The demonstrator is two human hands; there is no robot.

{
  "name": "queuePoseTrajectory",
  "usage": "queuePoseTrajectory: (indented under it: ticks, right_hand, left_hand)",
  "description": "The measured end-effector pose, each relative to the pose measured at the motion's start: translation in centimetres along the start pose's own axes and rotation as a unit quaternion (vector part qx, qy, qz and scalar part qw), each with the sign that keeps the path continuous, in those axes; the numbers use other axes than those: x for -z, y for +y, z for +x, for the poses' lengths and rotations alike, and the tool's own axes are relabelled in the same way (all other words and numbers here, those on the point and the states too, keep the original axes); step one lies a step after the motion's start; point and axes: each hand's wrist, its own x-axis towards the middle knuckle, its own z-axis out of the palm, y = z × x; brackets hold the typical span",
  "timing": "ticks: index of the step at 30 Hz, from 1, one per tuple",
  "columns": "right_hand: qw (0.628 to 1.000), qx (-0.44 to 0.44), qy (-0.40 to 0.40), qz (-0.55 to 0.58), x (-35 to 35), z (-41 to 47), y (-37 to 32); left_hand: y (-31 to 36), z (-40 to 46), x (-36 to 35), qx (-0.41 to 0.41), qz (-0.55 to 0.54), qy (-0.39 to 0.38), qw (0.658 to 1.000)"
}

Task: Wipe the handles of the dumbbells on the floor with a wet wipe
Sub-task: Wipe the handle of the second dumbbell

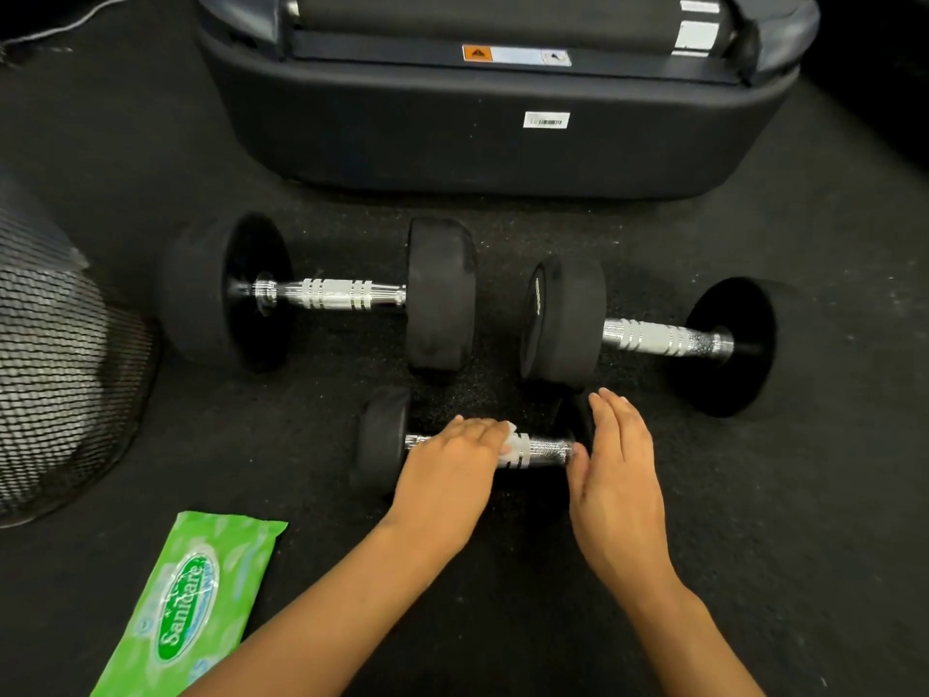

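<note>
While our left hand (447, 470) clamps a wet wipe (512, 442) on the near dumbbell's handle (545, 451), right hand (616, 475) flat on its weight; wipes packet (188, 603) left of our forearms.

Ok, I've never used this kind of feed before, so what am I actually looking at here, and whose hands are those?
There is no machine here. It is one picture from a wide-angle camera worn on a person's head, looking forward and down at a dark gym floor, so the hands are that person's own. Three dumbbells lie on the floor: two large ones farther away, the left large dumbbell and the right large dumbbell, and a small dumbbell nearest. The left hand presses a white wet wipe onto the small one's metal handle. The right hand rests with straight fingers against its right weight, as if steadying it. A green pack of wipes lies at lower left, a black mesh object at the left edge, and a dark machine base behind.
</note>
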Motion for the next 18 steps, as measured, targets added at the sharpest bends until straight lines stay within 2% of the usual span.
queuePoseTrajectory:
  ticks: [4, 10, 12, 16, 18]
  right_hand:
    - [1.0, 0.008, 0.001, -0.005, -0.1, -0.1, 0.0]
    - [1.0, 0.002, -0.011, -0.001, 0.0, 0.0, 0.1]
    - [1.0, 0.0, -0.012, 0.001, -0.1, -0.1, 0.1]
    - [1.0, 0.004, -0.017, -0.001, 0.1, 0.0, 0.1]
    - [1.0, 0.008, -0.013, -0.002, 0.1, 0.1, 0.1]
  left_hand:
    - [1.0, 1.0, 0.0, -0.03, 0.022, -0.005, 0.999]
    - [0.4, 0.1, 0.9, 0.004, 0.064, -0.031, 0.997]
    - [1.4, 0.9, 1.9, 0.019, 0.072, -0.088, 0.993]
    - [1.2, 1.4, 2.5, 0.043, 0.128, -0.09, 0.987]
    - [1.1, 1.1, 2.3, 0.046, 0.123, -0.088, 0.987]
